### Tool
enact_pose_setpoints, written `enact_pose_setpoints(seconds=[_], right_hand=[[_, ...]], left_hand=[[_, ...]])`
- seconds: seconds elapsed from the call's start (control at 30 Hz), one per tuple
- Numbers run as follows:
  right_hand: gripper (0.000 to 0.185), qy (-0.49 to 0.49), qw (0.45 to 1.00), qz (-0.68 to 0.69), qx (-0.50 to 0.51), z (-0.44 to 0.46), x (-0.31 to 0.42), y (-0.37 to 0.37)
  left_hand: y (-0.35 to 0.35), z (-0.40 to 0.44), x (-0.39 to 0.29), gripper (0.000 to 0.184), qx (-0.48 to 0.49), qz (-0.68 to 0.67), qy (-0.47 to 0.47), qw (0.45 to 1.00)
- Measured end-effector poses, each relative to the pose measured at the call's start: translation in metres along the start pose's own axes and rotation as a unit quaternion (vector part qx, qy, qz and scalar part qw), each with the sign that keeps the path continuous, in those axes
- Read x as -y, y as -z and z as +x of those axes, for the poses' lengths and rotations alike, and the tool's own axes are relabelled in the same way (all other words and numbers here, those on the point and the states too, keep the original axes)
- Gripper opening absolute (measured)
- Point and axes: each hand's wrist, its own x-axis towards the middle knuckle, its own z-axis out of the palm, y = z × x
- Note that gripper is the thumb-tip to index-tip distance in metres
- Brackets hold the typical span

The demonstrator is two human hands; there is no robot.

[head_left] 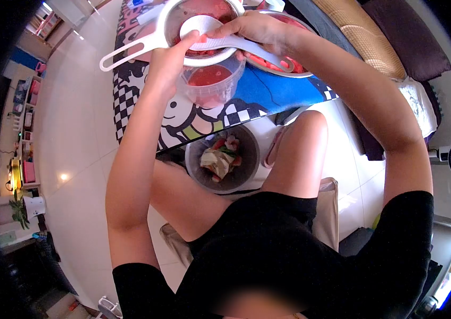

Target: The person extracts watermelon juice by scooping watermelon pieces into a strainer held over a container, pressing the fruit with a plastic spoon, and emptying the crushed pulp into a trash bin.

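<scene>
A white spoon (231,41) with a broad bowl and a long holed handle lies across my two hands, above a white-rimmed strainer (160,38). My left hand (175,56) is closed at the near edge of the spoon's bowl, thumb on top, its other fingers hidden. From the far right, my right hand (252,27) is closed on the spoon, with fingertips at its bowl. A small red bit shows between the fingertips. Red pulp lies in the strainer, which sits over a clear plastic tub (212,93) containing red liquid.
Right of the strainer stands a metal-rimmed bowl (302,76) of red chunks. The table has a patterned cloth (268,87). Below its edge, between my knees, a grey bin (252,154) holds scraps. A sofa with cushions (366,40) borders the right side.
</scene>
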Motion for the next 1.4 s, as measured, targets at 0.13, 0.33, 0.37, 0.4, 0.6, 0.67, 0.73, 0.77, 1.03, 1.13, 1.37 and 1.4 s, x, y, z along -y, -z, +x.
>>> enact_pose_setpoints(seconds=[0.13,0.33,0.37,0.4,0.6,0.67,0.73,0.77,1.03,1.13,1.37,1.4], right_hand=[[0.028,0.007,0.997,0.075,-0.01,0.0,-0.003,-0.006],[0.027,0.048,0.997,0.018,-0.053,0.005,0.001,-0.008],[0.023,0.046,0.995,0.069,-0.062,0.009,-0.002,-0.01],[0.022,0.039,0.995,0.048,-0.075,0.01,-0.001,-0.011],[0.016,-0.024,0.994,-0.016,-0.106,-0.003,0.014,-0.019],[0.014,-0.029,0.992,-0.049,-0.114,-0.002,0.014,-0.018],[0.015,-0.038,0.986,-0.105,-0.127,-0.002,0.015,-0.019],[0.016,-0.029,0.988,-0.08,-0.127,0.001,0.012,-0.019],[0.02,0.004,0.992,-0.033,-0.122,0.013,-0.002,-0.013],[0.021,0.005,0.992,-0.034,-0.118,0.012,-0.001,-0.012],[0.022,0.015,0.994,-0.02,-0.11,0.013,-0.004,-0.01],[0.022,0.02,0.994,-0.014,-0.111,0.013,-0.007,-0.01]], left_hand=[[0.007,0.006,0.007,0.054,0.055,0.028,-0.02,0.998],[0.007,0.02,0.01,0.044,0.016,-0.032,-0.032,0.999],[0.008,0.021,0.007,0.044,0.009,0.005,-0.018,1.0],[0.009,0.024,0.009,0.043,-0.002,0.007,0.001,1.0],[0.023,0.046,0.024,0.042,0.024,0.016,0.028,0.999],[0.023,0.046,0.03,0.045,-0.004,0.016,0.008,1.0],[0.023,0.047,0.033,0.047,-0.019,0.021,-0.001,1.0],[0.023,0.047,0.034,0.048,-0.015,0.018,-0.002,1.0],[0.021,0.047,0.038,0.049,-0.025,0.009,-0.006,1.0],[0.023,0.05,0.041,0.051,-0.003,0.007,-0.022,1.0],[0.016,0.039,0.036,0.051,-0.026,0.016,-0.026,0.999],[0.011,0.032,0.03,0.051,-0.015,0.004,-0.025,1.0]])
